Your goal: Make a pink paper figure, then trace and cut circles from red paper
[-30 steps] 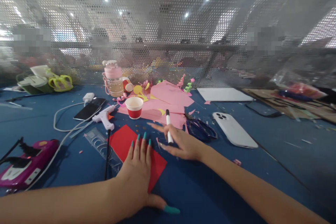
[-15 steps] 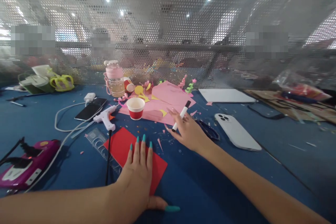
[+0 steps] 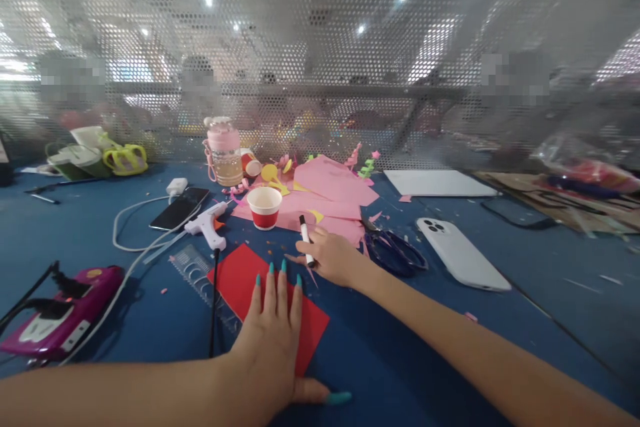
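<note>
My left hand (image 3: 273,337) lies flat with spread fingers on a red paper sheet (image 3: 240,277) on the blue table. My right hand (image 3: 333,257) is closed around a white marker (image 3: 306,238) with a black cap, held nearly upright just past the red sheet's far right edge. A clear ruler (image 3: 193,270) lies along the sheet's left edge.
A red paper cup (image 3: 264,205), pink paper sheets (image 3: 330,190), scissors (image 3: 395,250), a white phone (image 3: 463,253), a glue gun (image 3: 207,227), a black phone (image 3: 180,207), a pink bottle (image 3: 223,150) and a magenta tool (image 3: 55,313) lie around. A perforated metal screen (image 3: 320,60) closes the table's far side.
My right hand has drawn back left toward the red sheet, closing on the marker and turning it upright. My left hand has stayed flat on the sheet.
</note>
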A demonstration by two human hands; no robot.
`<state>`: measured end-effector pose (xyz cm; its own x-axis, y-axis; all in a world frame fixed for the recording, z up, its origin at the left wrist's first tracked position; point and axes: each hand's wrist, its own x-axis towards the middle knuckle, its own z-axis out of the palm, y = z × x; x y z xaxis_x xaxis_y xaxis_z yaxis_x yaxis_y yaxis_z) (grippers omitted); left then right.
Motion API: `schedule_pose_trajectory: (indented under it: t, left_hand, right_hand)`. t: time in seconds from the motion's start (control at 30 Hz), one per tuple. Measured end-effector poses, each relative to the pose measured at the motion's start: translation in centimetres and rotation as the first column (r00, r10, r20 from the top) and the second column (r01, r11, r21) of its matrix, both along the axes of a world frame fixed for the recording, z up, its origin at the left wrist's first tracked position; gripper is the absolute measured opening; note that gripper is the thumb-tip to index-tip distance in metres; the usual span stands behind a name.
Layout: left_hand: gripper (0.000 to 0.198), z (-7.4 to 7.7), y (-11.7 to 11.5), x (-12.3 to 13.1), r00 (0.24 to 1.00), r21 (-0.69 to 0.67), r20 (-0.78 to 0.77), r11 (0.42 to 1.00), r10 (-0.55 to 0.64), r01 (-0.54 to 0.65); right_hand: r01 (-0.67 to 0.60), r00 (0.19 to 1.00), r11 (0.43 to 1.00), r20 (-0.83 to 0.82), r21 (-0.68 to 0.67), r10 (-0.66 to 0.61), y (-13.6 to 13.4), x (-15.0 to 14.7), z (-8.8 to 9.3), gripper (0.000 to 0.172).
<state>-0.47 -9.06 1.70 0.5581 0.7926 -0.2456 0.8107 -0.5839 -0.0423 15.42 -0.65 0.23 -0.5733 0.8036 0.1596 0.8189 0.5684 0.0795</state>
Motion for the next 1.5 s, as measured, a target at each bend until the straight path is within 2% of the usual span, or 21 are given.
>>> schedule_pose_trajectory:
  t: [0.13, 0.37, 0.53, 0.67, 0.87, 1.07, 1.2, 1.33, 1.5]
  left_hand:
    - [0.114, 0.1, -0.1, 0.0, 1.000, -0.037, -0.026, 0.999, -0.007, 0.006]
    - [0.111, 0.0, -0.1, 0.0, 0.999, 0.006, -0.031, 1.000, -0.016, 0.016]
    - [0.109, -0.2, -0.1, 0.0, 0.999, 0.041, -0.020, 0.999, -0.028, 0.028]
    - [0.110, -0.5, -0.1, 0.0, 0.999, 0.053, -0.022, 0.998, -0.033, 0.034]
    - [0.111, -0.3, -0.2, 0.0, 0.999, 0.048, -0.028, 0.998, -0.029, 0.030]
    - [0.109, -0.6, 0.0, -0.2, 0.999, 0.046, -0.003, 0.998, -0.034, 0.034]
    - [0.109, -0.6, 0.1, -0.2, 0.999, 0.045, 0.004, 0.998, -0.038, 0.037]
    - [0.109, -0.2, 0.0, -0.2, 0.999, 0.017, -0.015, 0.999, -0.035, 0.036]
    - [0.108, -0.2, 0.0, -0.2, 0.999, 0.024, -0.012, 0.999, -0.041, 0.042]
  right_hand:
    - [-0.039, 0.998, 0.997, 0.055, -0.067, 0.043, -0.1, -0.4, 0.4, 0.019]
    - [0.011, 0.997, 1.000, 0.075, 0.026, -0.013, -0.4, -1.0, 0.2, 0.023]
    - [-0.035, 0.995, 0.999, 0.093, -0.010, 0.036, 0.0, -0.9, 0.1, 0.030]
    - [-0.061, 0.986, 0.998, 0.157, 0.017, 0.057, 0.1, -1.0, 0.3, 0.030]
    - [0.097, 0.980, 0.991, 0.164, 0.096, -0.111, 0.4, -0.4, 0.5, 0.029]
    - [0.307, 0.947, 0.939, 0.052, 0.152, -0.318, 0.2, 1.9, 1.5, 0.028]
    - [0.315, 0.944, 0.935, 0.049, 0.163, -0.326, -0.3, 2.6, 2.0, 0.025]
    - [0.367, 0.919, 0.912, 0.082, 0.184, -0.386, -0.7, 2.7, 2.5, 0.036]
    - [0.322, 0.941, 0.945, 0.087, 0.050, -0.326, -2.5, 0.1, 2.1, 0.043]
